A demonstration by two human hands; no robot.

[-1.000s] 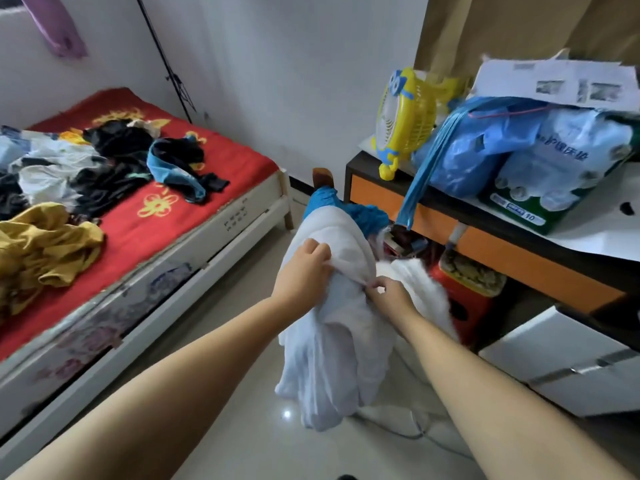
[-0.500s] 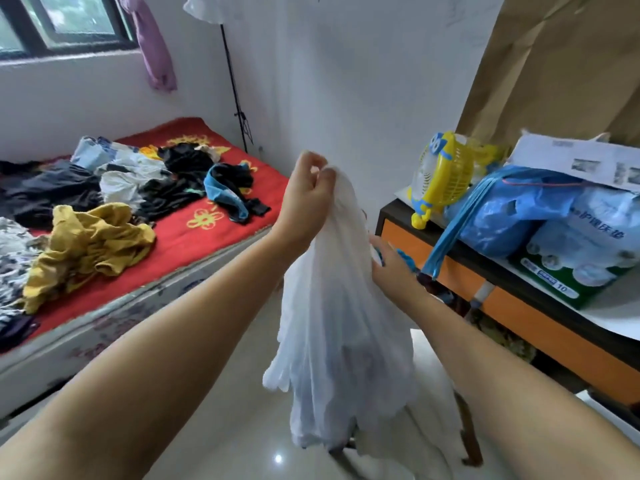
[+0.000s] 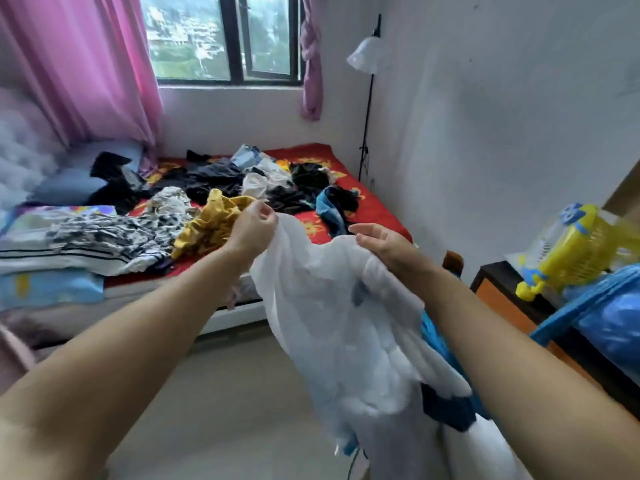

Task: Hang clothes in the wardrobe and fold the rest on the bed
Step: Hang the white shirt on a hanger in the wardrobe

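A thin white garment (image 3: 332, 306) hangs in front of me over the floor. My left hand (image 3: 251, 226) pinches its upper left edge. My right hand (image 3: 384, 245) grips the cloth a little lower, on the right. Behind the garment something blue (image 3: 440, 344) shows, partly hidden. The bed (image 3: 374, 206) with a red cover lies ahead, strewn with several loose clothes, among them a yellow garment (image 3: 211, 220), black pieces (image 3: 214, 178) and a black-and-white patterned piece (image 3: 114, 230). No wardrobe is in view.
A dark desk with orange fronts (image 3: 498, 292) stands at the right, carrying a yellow fan (image 3: 575, 247) and blue bags (image 3: 609, 320). A floor lamp (image 3: 367, 98) stands by the wall past the bed. Pink curtain (image 3: 86, 64) and window at the back. Bare floor lies between me and the bed.
Both hands have lifted the white garment from the pile by the desk. The view has swung up and left toward the bed and window. My hands have moved apart along the cloth.
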